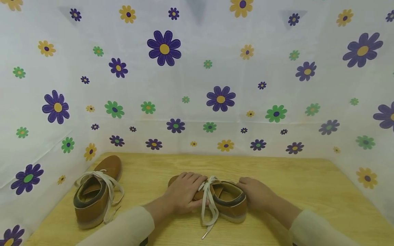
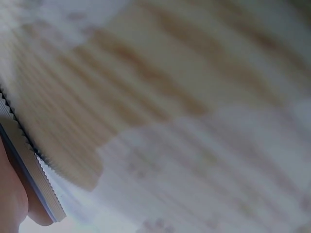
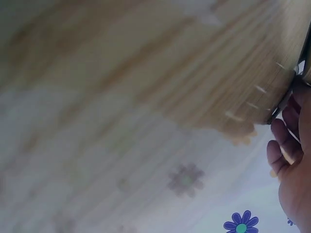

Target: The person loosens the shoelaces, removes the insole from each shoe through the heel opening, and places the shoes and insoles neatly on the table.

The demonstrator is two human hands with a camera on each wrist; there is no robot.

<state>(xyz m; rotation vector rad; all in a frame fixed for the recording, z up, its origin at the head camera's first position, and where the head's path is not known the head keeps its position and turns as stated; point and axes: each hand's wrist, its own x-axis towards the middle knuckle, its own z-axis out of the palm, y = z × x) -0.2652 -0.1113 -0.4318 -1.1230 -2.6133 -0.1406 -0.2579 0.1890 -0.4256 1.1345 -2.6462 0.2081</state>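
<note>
A brown lace-up shoe (image 1: 234,211) lies in the middle of the wooden table, toe to the left, its pale laces (image 1: 207,198) tied in a bow that hangs over the near side. My left hand (image 1: 184,194) grips its front from above, covering most of the toe. Around the heel, my right hand (image 1: 258,194) holds the other end; its fingertips are partly hidden behind the shoe. The left wrist view catches the ridged sole edge (image 2: 30,162) beside my fingers. In the right wrist view, my right hand (image 3: 295,182) shows curled fingers against the shoe's dark edge.
A matching brown shoe (image 1: 92,215) stands at the table's left, toe pointing away, its pale laces (image 1: 107,181) loosely looped over its side. The wooden table (image 1: 295,177) is bordered at the back and sides by a white flower-print cloth (image 1: 191,78).
</note>
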